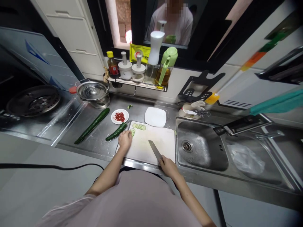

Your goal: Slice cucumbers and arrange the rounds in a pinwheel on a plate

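Note:
My right hand [168,166] is wrapped round the handle of a kitchen knife [154,149], whose blade lies low over the white cutting board [151,138]. At the board's left edge, my left hand [125,141] has its fingers curled in on a few cucumber slices [133,131]. Several more slices [139,126] lie in an overlapping row near the board's back left corner. Just left of that hand rests a cut piece of cucumber [115,131] on the steel counter. A whole cucumber [92,126] lies farther left.
Behind the board stand a plate of chopped red pepper [119,117] and a bare white plate [155,117]. A lidded steel pot [93,92] is at the back left. The sink [201,145] adjoins the board's right side. Bottles and jars fill a wall rack [139,82].

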Demonstrator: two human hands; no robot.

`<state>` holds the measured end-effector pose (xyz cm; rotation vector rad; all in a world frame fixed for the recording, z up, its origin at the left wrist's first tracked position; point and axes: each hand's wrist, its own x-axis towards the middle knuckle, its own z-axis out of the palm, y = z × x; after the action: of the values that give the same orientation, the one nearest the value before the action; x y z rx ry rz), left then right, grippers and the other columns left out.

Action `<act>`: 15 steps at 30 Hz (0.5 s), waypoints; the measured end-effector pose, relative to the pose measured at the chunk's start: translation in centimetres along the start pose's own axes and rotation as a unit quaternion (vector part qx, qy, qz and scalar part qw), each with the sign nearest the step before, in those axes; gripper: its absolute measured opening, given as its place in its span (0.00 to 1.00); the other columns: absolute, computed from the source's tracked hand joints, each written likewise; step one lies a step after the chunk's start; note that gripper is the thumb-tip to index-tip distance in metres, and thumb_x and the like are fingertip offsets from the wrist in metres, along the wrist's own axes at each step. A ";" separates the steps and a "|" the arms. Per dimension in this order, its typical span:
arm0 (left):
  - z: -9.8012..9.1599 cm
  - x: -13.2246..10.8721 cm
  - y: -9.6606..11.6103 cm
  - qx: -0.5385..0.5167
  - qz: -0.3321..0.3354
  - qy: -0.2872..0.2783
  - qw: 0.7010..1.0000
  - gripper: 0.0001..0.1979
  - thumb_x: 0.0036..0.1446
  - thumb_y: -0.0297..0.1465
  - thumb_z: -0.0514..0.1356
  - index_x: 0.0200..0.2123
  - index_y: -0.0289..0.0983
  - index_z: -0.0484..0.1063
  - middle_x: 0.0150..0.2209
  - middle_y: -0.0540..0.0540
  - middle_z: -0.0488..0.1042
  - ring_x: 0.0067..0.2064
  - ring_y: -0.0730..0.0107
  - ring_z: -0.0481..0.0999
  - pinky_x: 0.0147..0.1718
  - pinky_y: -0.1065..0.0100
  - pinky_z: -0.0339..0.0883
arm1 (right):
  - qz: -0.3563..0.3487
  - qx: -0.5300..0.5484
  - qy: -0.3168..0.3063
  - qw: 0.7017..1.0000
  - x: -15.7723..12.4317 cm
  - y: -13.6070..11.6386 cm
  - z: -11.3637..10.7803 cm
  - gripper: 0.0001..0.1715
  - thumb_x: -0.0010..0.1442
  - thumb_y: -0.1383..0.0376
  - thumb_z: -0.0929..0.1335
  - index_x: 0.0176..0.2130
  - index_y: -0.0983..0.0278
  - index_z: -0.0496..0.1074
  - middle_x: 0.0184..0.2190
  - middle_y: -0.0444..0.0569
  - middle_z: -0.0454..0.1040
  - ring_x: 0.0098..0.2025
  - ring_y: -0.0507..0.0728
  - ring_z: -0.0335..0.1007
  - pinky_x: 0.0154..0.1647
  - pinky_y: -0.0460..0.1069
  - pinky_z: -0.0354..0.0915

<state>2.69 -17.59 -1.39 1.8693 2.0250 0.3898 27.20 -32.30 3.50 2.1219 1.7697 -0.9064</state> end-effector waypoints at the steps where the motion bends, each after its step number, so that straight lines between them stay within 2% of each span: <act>1: 0.1 0.0 0.4 -0.008 0.005 0.005 1.000 0.12 0.61 0.32 0.54 0.44 0.41 0.76 0.44 0.43 0.75 0.47 0.59 0.70 0.47 0.64 0.59 | 0.000 -0.001 0.000 1.000 0.0 0.0 0.1 0.17 0.68 0.60 0.55 0.46 0.61 0.68 0.41 0.53 0.77 0.43 0.58 0.73 0.33 0.47 0.52; 5: 0.7 0.3 2.9 -0.035 0.032 -0.007 0.999 0.13 0.60 0.32 0.54 0.45 0.42 0.75 0.46 0.43 0.74 0.49 0.59 0.69 0.50 0.62 0.59 | 0.005 -0.002 0.008 1.000 -0.1 0.1 0.2 0.17 0.68 0.59 0.55 0.46 0.61 0.68 0.40 0.53 0.77 0.43 0.57 0.73 0.33 0.47 0.51; 10: 1.8 2.2 6.1 -0.018 0.056 -0.047 0.997 0.17 0.59 0.33 0.56 0.51 0.44 0.73 0.49 0.42 0.71 0.52 0.56 0.67 0.52 0.59 0.57 | 0.031 0.017 0.028 0.999 -0.5 0.5 0.0 0.17 0.68 0.59 0.55 0.46 0.62 0.67 0.40 0.52 0.77 0.42 0.57 0.72 0.32 0.47 0.50; 15: 2.5 4.1 7.4 0.040 0.079 -0.068 0.994 0.20 0.60 0.32 0.55 0.55 0.44 0.70 0.49 0.40 0.69 0.53 0.54 0.66 0.51 0.58 0.57 | 0.054 0.029 0.025 0.998 -1.2 1.3 -0.1 0.16 0.68 0.60 0.56 0.46 0.62 0.67 0.39 0.52 0.77 0.41 0.57 0.72 0.31 0.47 0.48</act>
<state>10.17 -12.97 -0.67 2.0523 1.8363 0.2182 28.36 -33.51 4.00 2.2711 1.6513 -0.8937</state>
